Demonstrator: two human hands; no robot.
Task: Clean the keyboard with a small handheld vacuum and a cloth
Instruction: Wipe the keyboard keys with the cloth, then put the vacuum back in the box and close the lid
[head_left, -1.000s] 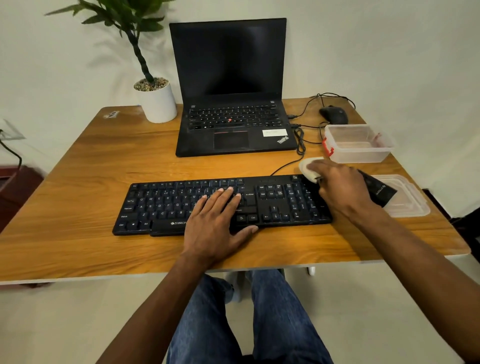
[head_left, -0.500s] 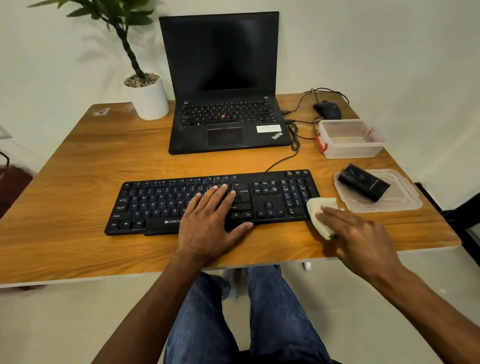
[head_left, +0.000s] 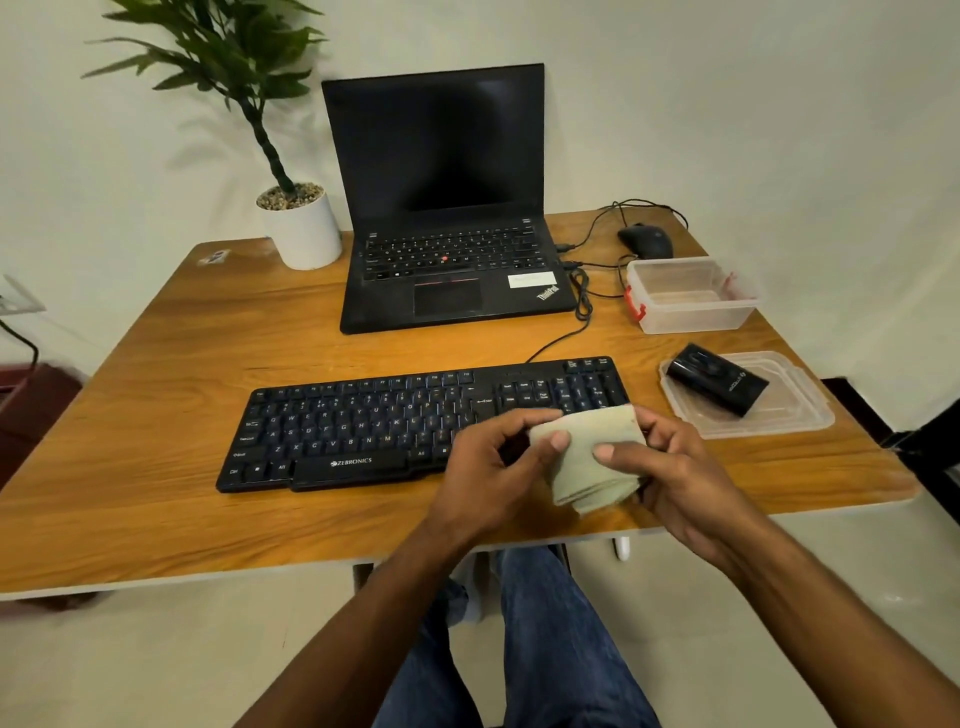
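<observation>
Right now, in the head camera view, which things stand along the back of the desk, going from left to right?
Potted plant → laptop → mouse → clear plastic box. The cables between the laptop and the mouse overlap both, so I leave them out.

Matt soft cloth (head_left: 589, 457), matt black plastic keyboard (head_left: 363, 426), glossy wood-grain table (head_left: 182, 364), clear plastic lid (head_left: 795, 415) & tub (head_left: 691, 306).

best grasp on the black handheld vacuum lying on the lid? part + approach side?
Probably the middle of the vacuum, from above, fingers across its narrow width. It lies flat and diagonal on the clear lid, long sides exposed, nothing touching it. The right hand is nearest, but both hands now hold the cloth.
</observation>
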